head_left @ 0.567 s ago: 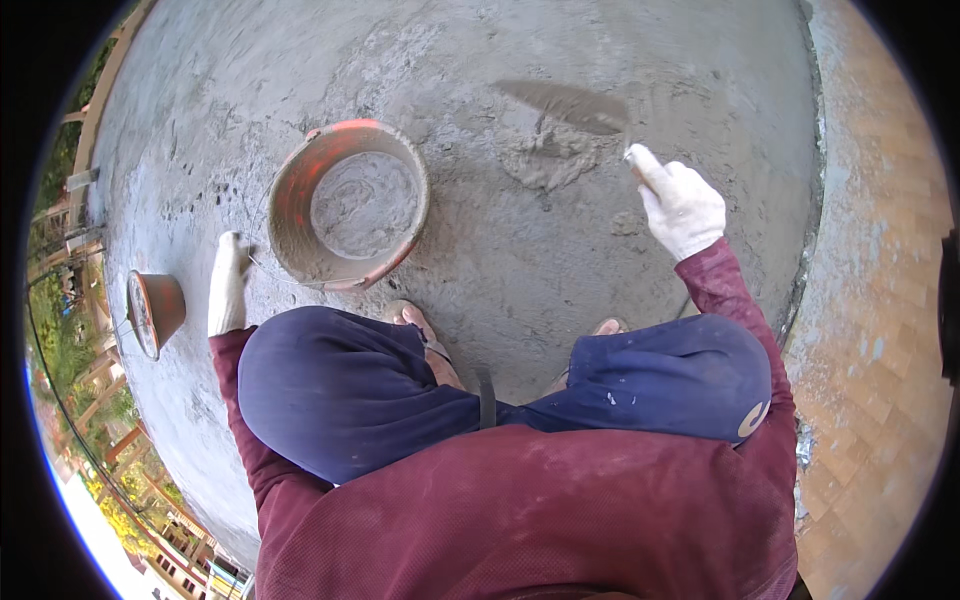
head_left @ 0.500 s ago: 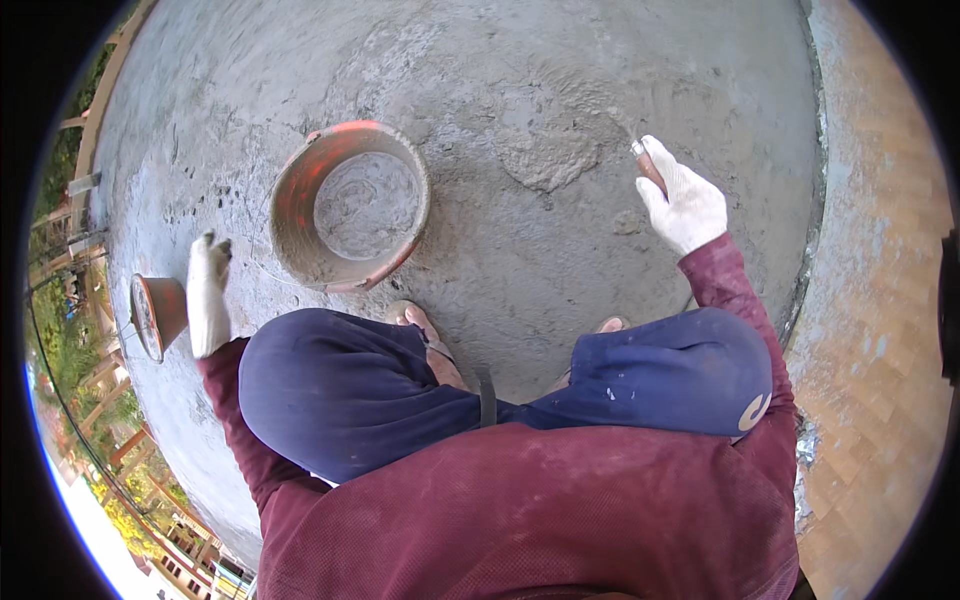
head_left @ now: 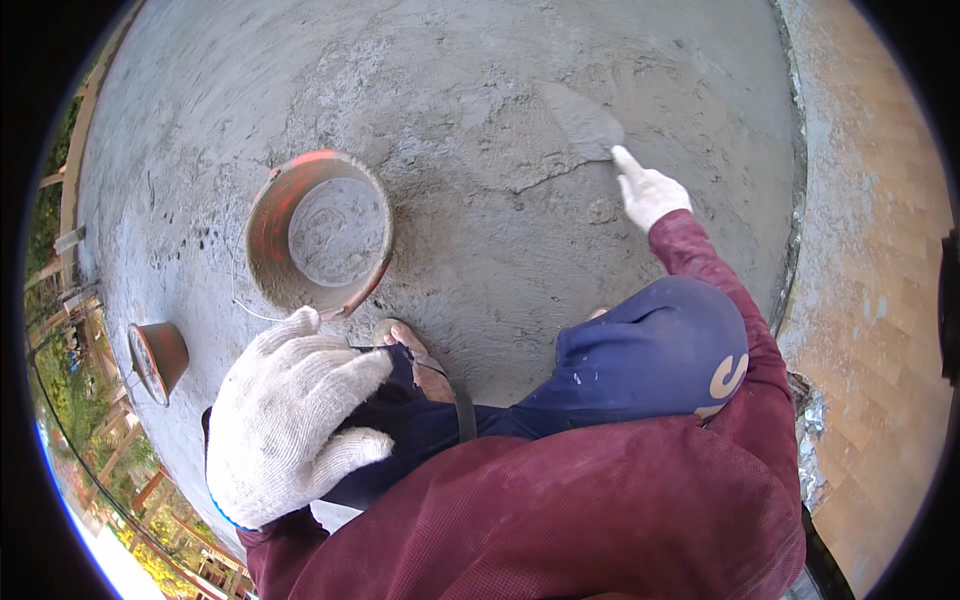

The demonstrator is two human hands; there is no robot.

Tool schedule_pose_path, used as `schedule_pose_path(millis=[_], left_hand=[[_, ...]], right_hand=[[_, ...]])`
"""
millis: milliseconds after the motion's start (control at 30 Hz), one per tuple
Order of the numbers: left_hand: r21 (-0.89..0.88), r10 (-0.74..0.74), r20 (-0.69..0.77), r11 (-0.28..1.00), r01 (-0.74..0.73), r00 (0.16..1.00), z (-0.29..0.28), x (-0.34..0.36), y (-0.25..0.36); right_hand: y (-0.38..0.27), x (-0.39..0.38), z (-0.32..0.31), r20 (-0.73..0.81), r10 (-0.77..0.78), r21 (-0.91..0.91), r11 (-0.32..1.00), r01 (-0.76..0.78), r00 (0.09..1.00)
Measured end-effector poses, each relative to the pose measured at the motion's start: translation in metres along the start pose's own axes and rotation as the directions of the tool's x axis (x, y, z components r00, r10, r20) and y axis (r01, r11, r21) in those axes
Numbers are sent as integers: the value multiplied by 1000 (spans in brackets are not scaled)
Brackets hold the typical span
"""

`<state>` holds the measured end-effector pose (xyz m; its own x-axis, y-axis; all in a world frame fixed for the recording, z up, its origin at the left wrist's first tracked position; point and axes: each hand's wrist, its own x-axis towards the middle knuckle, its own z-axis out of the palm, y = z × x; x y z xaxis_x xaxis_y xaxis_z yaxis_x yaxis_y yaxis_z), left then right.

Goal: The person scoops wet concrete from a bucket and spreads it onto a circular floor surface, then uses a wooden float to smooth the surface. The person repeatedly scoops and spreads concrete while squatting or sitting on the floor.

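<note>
My left hand (head_left: 290, 420), in a white knitted glove, is raised close to the camera over my left leg, empty, its fingers apart and slightly bent. My gloved right hand (head_left: 645, 190) grips a trowel, its handle mostly hidden by the fingers; the grey blade (head_left: 580, 125) lies on a rough patch of wet mortar (head_left: 540, 170) at upper centre right. A cement-smeared orange bucket (head_left: 365, 270), with grey mix in it, stands left of that patch, its wire handle lowered toward the left.
A second, smaller bucket (head_left: 163, 365) sits at the left. The grey cement floor (head_left: 430, 90) spreads under me, bordered at right by tan square tiles (head_left: 870, 340). Beyond the left edge are railings, plants and buildings. My feet and bent knees are below centre.
My left hand has swung up from beside the bucket to near the camera. The trowel blade now lies flatter on the mortar. The view has shifted slightly, moving the bucket lower and leftward.
</note>
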<state>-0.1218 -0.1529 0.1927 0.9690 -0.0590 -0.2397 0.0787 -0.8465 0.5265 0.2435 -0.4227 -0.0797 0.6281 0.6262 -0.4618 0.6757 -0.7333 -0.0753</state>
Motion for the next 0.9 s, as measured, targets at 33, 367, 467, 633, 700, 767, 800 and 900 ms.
schedule_pose_path(millis=[33, 367, 467, 633, 700, 767, 800, 900], left_hand=[[-9, 36, -30, 999, -36, 999, 2, 8, -1], [-158, 95, 138, 985, -73, 986, 28, 31, 10], [-119, 72, 99, 991, -60, 993, 31, 37, 11], [-156, 49, 51, 987, -41, 998, 28, 26, 8], [-166, 85, -8, 982, -85, 996, 31, 27, 7], [-182, 103, -28, 977, -107, 994, 32, 25, 5], [-199, 93, 12, 976, -89, 996, 28, 24, 4], [-220, 57, 85, 975, -37, 995, 19, 25, 2]], right_hand=[[37, -2, 5, -31, 57, 12, 998, -56, 998], [-150, 35, 13, 257, -134, 785, 607, -126, 957], [-158, 54, 73, 40, -402, 643, 711, 285, 915], [-122, 41, -21, 278, -411, -37, 898, 438, 868], [-75, 57, -43, 118, -214, -130, 965, 229, 970], [-10, 81, -34, -111, -30, 46, 998, 36, 993], [25, 89, -23, -205, 60, 279, 960, 0, 977], [58, 96, -19, 181, 479, 876, 319, -363, 859]])
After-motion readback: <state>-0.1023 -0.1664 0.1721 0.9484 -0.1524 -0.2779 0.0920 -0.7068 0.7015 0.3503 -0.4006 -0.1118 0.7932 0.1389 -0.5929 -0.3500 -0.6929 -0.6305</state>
